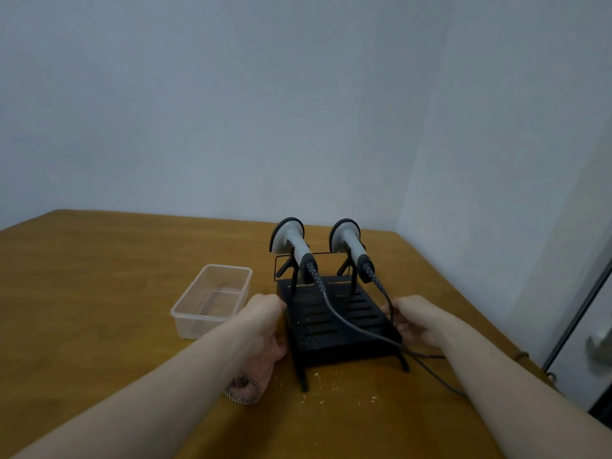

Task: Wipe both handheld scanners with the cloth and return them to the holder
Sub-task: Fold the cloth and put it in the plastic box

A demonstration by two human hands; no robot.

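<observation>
Two grey handheld scanners, the left scanner (pixel 293 244) and the right scanner (pixel 350 242), rest side by side on the prongs of a black slotted holder (pixel 311 341), heads pointing away from me. Their coiled cables (pixel 347 323) run down across the holder's base and off to the right. My left hand (pixel 265 326) is curled against the holder's left edge. A bit of woven patterned cloth (pixel 243 389) sticks out under the heel of that hand. My right hand (pixel 415 321) grips the holder's right edge, where the cables pass by its fingers.
An empty clear plastic container (pixel 212 270) stands just left of the holder on the wooden table (pixel 99 293). Pale crumbs (pixel 331 382) lie in front of the holder. A wall corner is behind, and a door edge (pixel 583 313) at the right.
</observation>
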